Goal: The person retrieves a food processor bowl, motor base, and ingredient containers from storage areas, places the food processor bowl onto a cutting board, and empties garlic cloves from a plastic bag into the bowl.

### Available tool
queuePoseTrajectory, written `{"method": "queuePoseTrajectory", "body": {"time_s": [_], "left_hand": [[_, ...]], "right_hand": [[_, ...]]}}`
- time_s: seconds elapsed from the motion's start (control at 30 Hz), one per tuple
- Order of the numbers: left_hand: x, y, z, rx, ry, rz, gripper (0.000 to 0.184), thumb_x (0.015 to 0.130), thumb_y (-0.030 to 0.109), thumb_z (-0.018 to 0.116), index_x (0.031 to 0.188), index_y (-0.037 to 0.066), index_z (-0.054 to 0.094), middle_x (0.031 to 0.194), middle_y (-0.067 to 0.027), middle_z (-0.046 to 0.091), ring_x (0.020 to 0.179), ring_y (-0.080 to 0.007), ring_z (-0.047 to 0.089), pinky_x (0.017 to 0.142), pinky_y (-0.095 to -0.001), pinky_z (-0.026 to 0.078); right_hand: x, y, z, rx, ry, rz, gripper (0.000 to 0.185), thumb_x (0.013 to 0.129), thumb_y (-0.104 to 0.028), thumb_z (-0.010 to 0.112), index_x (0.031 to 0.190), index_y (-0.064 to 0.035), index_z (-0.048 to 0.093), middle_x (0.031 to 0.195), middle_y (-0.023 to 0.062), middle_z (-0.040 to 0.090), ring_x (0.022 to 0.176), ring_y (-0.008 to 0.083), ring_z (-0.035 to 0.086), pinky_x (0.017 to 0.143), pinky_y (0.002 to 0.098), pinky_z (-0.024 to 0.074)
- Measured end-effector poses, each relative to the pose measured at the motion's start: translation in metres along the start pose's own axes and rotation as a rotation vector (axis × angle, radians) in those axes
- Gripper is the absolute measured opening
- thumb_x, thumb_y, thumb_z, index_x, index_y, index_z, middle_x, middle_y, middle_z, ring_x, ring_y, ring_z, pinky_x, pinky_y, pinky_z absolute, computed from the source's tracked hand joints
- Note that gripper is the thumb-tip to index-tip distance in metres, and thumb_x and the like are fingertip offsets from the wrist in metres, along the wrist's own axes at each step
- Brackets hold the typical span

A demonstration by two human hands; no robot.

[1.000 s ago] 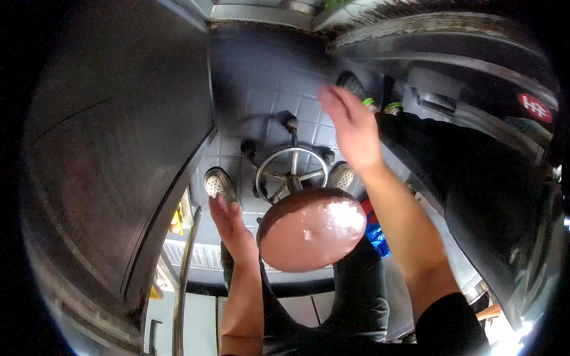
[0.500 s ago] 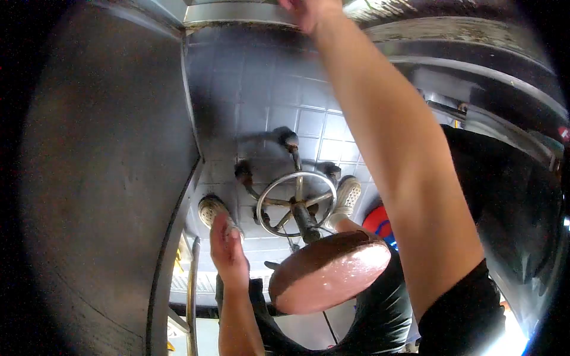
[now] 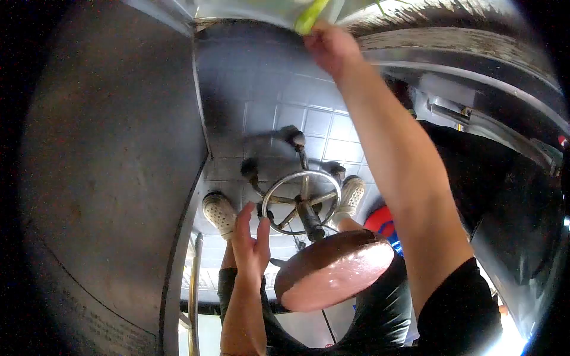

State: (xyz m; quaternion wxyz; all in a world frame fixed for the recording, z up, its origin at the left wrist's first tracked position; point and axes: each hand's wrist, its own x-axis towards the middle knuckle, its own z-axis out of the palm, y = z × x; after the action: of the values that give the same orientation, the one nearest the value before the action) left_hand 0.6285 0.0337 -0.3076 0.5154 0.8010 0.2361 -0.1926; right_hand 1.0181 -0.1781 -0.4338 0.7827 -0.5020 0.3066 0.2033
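At the top of the head view my right hand is closed on a yellow-green item, which sticks out past the fingertips; what it is cannot be told. Lower down, my left hand is raised with thumb and fingers apart, holding nothing. Just right of that hand is a stool with a shiny brown round seat, tilted in view. Its metal foot ring and wheeled base stand on the tiled floor.
A large dark metal panel fills the left side. Two light clogs flank the stool base. A red and blue object lies right of the stool. Dark cloth and curved metal edges are at the right.
My right hand has moved up from mid-view and now holds the yellow-green item. My left hand has shifted slightly right, its thumb spread. The stool appears lower in view than a second ago.
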Motion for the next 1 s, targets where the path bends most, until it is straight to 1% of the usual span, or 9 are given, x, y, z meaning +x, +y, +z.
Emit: {"method": "queuePoseTrajectory", "body": {"time_s": [0.1, 0.23, 0.4, 0.47, 0.57, 0.67, 0.8, 0.93, 1.0], "left_hand": [[0.002, 0.007, 0.001, 0.057, -0.037, -0.007, 0.043, 0.094, 0.014, 0.064, 0.131, -0.005, 0.053, 0.129, -0.0255, 0.059, 0.121, -0.0388, 0.057, 0.104, -0.0430, 0.043], [0.002, 0.010, 0.001, 0.020, -0.030, -0.045, 0.052, 0.094, 0.012, 0.064, 0.139, -0.005, 0.047, 0.132, -0.0241, 0.058, 0.125, -0.0341, 0.056, 0.107, -0.0407, 0.042], [0.005, 0.013, 0.002, -0.311, 0.190, 0.046, 0.070, 0.093, 0.007, 0.063, 0.152, -0.003, 0.027, 0.149, -0.0200, 0.042, 0.132, -0.0317, 0.049, 0.111, -0.0406, 0.039], [0.008, 0.014, 0.002, -0.390, 0.207, 0.056, 0.074, 0.093, 0.005, 0.063, 0.154, -0.002, 0.022, 0.157, -0.0181, 0.031, 0.137, -0.0328, 0.044, 0.113, -0.0418, 0.036], [0.011, 0.006, 0.009, -0.400, 0.197, 0.108, 0.074, 0.092, 0.004, 0.064, 0.154, -0.001, 0.023, 0.157, -0.0179, 0.031, 0.138, -0.0314, 0.043, 0.114, -0.0412, 0.035], [0.012, -0.003, 0.024, -0.373, 0.244, 0.125, 0.067, 0.093, 0.005, 0.065, 0.151, -0.001, 0.031, 0.150, -0.0172, 0.041, 0.133, -0.0283, 0.048, 0.110, -0.0397, 0.039], [0.017, 0.018, 0.022, -0.358, 0.083, -0.068, 0.049, 0.092, 0.007, 0.068, 0.136, -0.003, 0.048, 0.128, -0.0140, 0.058, 0.118, -0.0216, 0.057, 0.098, -0.0369, 0.048], [0.026, 0.028, 0.022, -0.454, 0.108, -0.157, 0.035, 0.091, 0.006, 0.068, 0.121, -0.004, 0.054, 0.120, -0.0147, 0.061, 0.106, -0.0186, 0.061, 0.090, -0.0331, 0.051], [0.025, 0.040, 0.014, -0.269, 0.056, -0.289, 0.037, 0.090, 0.007, 0.070, 0.122, -0.003, 0.053, 0.117, -0.0142, 0.062, 0.104, -0.0186, 0.062, 0.089, -0.0319, 0.051]], "right_hand": [[-0.073, 0.013, 0.013, 0.164, -0.029, -0.019, 0.022, 0.089, -0.001, 0.059, 0.110, -0.0016, 0.055, 0.100, 0.0075, 0.062, 0.083, 0.0149, 0.057, 0.068, 0.0251, 0.0483], [-0.106, 0.044, -0.025, 0.035, -0.030, 0.123, 0.024, 0.087, 0.001, 0.058, 0.110, -0.0016, 0.056, 0.100, 0.0079, 0.062, 0.089, 0.0183, 0.060, 0.077, 0.0293, 0.0510], [-0.151, 0.063, -0.077, -0.175, -0.054, 0.157, 0.029, 0.086, 0.001, 0.057, 0.115, -0.0002, 0.056, 0.103, 0.0085, 0.064, 0.091, 0.0213, 0.062, 0.084, 0.0347, 0.0519], [-0.173, 0.059, -0.085, -0.182, -0.015, 0.194, 0.030, 0.086, 0.000, 0.056, 0.116, -0.0003, 0.057, 0.102, 0.0075, 0.064, 0.089, 0.0192, 0.062, 0.082, 0.0324, 0.0512], [-0.195, 0.056, -0.110, -0.330, 0.000, 0.266, 0.031, 0.085, -0.003, 0.056, 0.115, -0.0030, 0.062, 0.095, 0.0038, 0.065, 0.078, 0.0129, 0.056, 0.069, 0.0277, 0.0456], [-0.211, 0.062, -0.138, -0.387, -0.054, 0.345, 0.031, 0.084, -0.007, 0.057, 0.114, -0.0044, 0.065, 0.090, 0.0010, 0.065, 0.071, 0.0091, 0.053, 0.062, 0.0258, 0.0427], [-0.232, 0.069, -0.141, -0.423, -0.043, 0.392, 0.034, 0.082, -0.010, 0.058, 0.115, -0.0038, 0.063, 0.089, 0.0005, 0.065, 0.067, 0.0089, 0.053, 0.059, 0.0261, 0.0421], [-0.229, 0.085, -0.164, -0.412, -0.103, 0.380, 0.038, 0.081, -0.010, 0.060, 0.119, -0.0036, 0.062, 0.094, 0.0016, 0.067, 0.075, 0.0109, 0.058, 0.064, 0.0250, 0.0445], [-0.226, 0.083, -0.164, -0.434, -0.120, 0.389, 0.040, 0.082, -0.009, 0.061, 0.121, -0.0030, 0.061, 0.095, 0.0020, 0.067, 0.077, 0.0113, 0.060, 0.066, 0.0248, 0.0460]]}}
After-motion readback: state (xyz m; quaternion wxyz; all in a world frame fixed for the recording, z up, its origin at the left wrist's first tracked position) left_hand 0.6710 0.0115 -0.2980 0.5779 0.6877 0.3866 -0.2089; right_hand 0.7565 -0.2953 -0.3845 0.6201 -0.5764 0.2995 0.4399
